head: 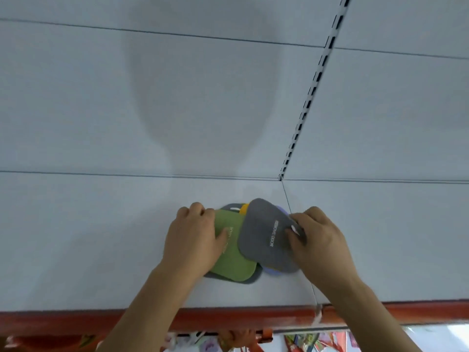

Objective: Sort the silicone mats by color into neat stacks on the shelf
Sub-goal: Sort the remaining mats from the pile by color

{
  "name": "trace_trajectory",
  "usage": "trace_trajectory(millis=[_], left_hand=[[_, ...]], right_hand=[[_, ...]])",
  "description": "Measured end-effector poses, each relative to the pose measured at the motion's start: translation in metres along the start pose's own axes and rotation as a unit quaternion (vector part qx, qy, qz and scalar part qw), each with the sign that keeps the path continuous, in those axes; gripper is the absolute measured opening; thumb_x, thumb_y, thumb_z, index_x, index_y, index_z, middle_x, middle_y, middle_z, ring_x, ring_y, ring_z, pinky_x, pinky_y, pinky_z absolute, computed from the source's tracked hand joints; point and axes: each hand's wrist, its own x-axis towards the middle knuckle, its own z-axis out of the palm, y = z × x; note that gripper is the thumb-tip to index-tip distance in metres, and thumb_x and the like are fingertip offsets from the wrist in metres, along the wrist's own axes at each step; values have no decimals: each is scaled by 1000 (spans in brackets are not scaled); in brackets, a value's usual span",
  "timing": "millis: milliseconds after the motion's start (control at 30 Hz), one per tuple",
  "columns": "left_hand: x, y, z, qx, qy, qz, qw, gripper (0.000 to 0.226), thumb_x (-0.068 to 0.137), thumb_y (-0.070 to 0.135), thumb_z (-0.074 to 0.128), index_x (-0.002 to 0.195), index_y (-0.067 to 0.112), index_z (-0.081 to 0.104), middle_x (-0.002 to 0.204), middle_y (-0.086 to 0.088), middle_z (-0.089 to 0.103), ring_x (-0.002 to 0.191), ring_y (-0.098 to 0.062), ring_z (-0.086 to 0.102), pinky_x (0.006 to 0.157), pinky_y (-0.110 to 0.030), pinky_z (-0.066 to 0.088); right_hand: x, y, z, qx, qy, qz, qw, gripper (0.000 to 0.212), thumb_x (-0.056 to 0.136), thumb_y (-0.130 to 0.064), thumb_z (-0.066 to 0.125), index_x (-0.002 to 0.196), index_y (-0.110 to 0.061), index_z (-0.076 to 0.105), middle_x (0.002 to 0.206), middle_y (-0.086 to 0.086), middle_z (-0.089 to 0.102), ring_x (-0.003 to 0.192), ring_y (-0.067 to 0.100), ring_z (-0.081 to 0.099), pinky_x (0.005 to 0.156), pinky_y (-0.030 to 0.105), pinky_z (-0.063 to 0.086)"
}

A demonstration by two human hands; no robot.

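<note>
At pile centre: mixed mats, unsorted, on the white shelf (101,237).
Right hand (319,240) fingers (294,231): pinch the grey mat (264,235) at its 3 o'clock edge, probably to lift it off.
Left hand (193,237) fingers: curled over the green mat (233,260) at 9 o'clock, thumb pressing, likely steadying it.
Beneath: orange mat (244,208) at 12 o'clock, lilac mat (272,271) at 5 o'clock, dark mat (228,207) lowest.

Shop: slotted shelving upright (311,95), red-edged shelf (228,316).
</note>
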Motion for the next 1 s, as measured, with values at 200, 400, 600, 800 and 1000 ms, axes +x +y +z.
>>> trace_trajectory(millis=[200,400,600,800,1000], left_hand=[[1,-4,-3,-19,-23,-43,999,54,95,67,52,114,18,61,113,-2,56,102,-23,56,83,-35,48],[4,-3,-6,-73,-24,-55,996,44,93,57,63,111,19,53,110,-1,55,101,-23,56,81,-33,44],[2,-3,-16,-163,-13,-39,986,10,92,22,59,91,24,49,87,7,59,82,-19,57,68,-33,45],[1,-10,-30,-378,-90,-79,918,28,90,17,73,115,30,68,100,13,78,90,-4,73,82,-29,59],[-14,-7,-25,-306,-75,-74,946,19,100,20,62,104,35,73,92,19,77,86,0,71,85,-37,59]], right_hand=[[-15,8,-36,89,113,47,988,16,97,-8,61,106,-22,63,87,-10,62,72,7,58,59,19,39],[-19,0,-32,120,112,40,986,16,96,-24,51,104,-37,57,81,-17,67,78,5,62,55,22,41],[-8,4,-28,94,70,28,993,27,91,-7,67,100,-33,66,76,-21,65,74,2,63,54,12,40],[5,23,-24,87,23,72,993,19,84,-19,75,79,-36,67,61,-15,64,59,6,60,49,27,44],[6,41,-18,116,-50,91,988,24,83,-10,69,81,-30,56,66,-7,68,62,15,63,52,41,52]])
